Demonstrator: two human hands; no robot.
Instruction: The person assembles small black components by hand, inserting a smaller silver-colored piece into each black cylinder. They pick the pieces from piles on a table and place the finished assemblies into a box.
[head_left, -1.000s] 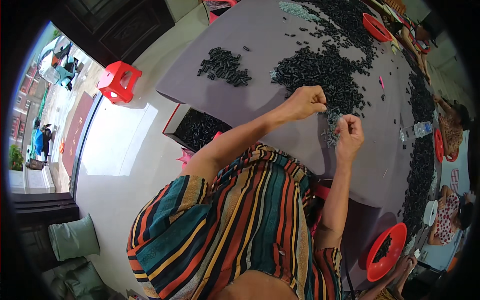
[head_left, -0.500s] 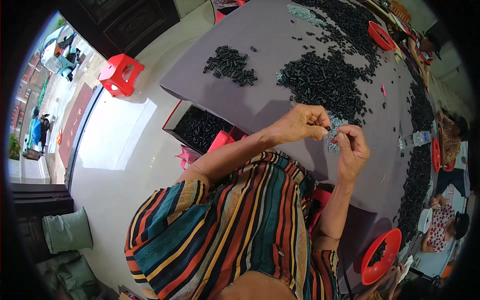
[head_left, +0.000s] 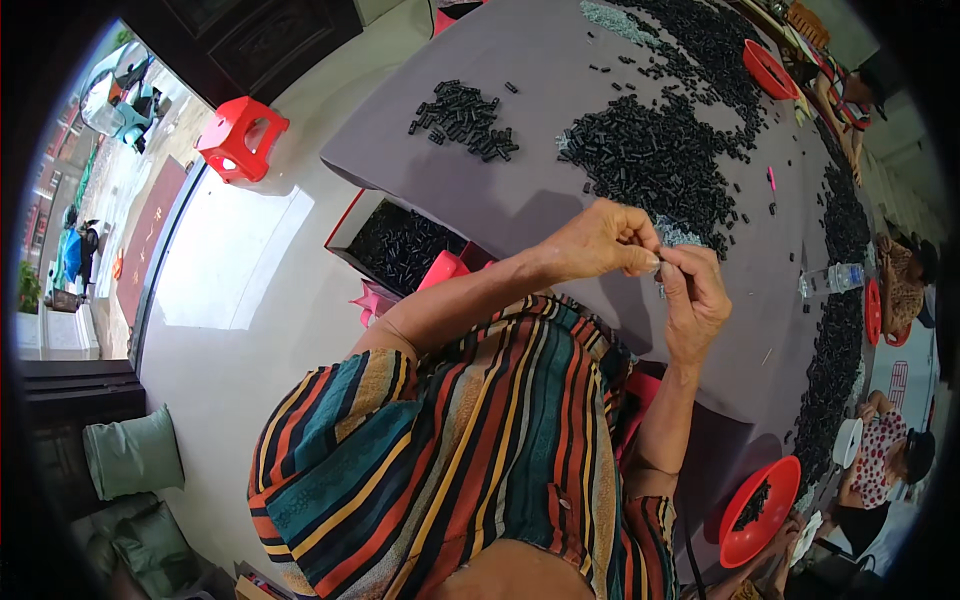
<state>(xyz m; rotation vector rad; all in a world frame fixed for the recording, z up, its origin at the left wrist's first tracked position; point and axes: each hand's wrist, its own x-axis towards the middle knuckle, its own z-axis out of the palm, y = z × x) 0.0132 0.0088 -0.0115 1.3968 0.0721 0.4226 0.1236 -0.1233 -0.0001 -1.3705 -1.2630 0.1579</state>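
Observation:
My left hand (head_left: 605, 243) is closed in a pinch over the near part of the grey-covered table (head_left: 520, 212). A tiny dark piece, probably one of the small black cylinders, shows at its fingertips, mostly covered by the fingers. My right hand (head_left: 697, 297) pinches right against it, thumb and forefinger pressed together; what they hold is too small to make out. Just beyond the hands lies a little heap of pale grey-blue bits (head_left: 677, 233). Behind that spreads a large pile of short black cylinders (head_left: 650, 155), with a smaller pile of black cylinders (head_left: 462, 118) to the left.
An open box of black pieces (head_left: 400, 250) stands beside the table at my left. Red basins (head_left: 735, 535) sit at the near right and far right (head_left: 765, 72). A clear bottle (head_left: 843, 278) lies on the right. Other people work along the right side. A red stool (head_left: 240, 140) stands on the floor.
My right hand has moved slightly up and left, so its fingertips now meet those of my left hand. The left hand has stayed nearly in place.

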